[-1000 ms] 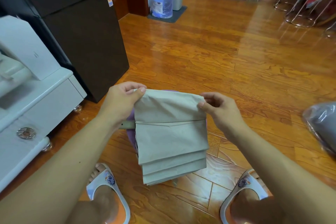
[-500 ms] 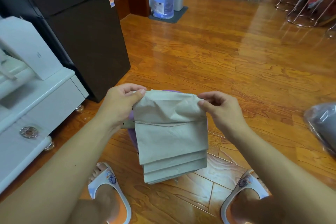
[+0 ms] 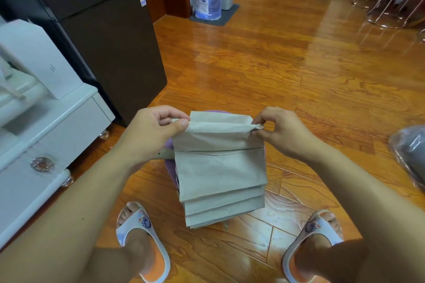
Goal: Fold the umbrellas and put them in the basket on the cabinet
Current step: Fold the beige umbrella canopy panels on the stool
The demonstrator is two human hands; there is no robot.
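The umbrella (image 3: 219,167) hangs between the two hands, above the floor (image 3: 287,71) and between the person's slippers, its beige panels stacked in flat pleats. The left hand (image 3: 149,132) pinches the top left corner between thumb and forefinger; the right hand (image 3: 279,132) pinches the top right corner, where the cloth bunches. Held taut by both corners, the pleats fall straight and likely stay aligned for rolling. A purple part shows just behind the cloth, below the left hand. The cabinet (image 3: 53,122) stands to the left of the left hand; no basket can be made out.
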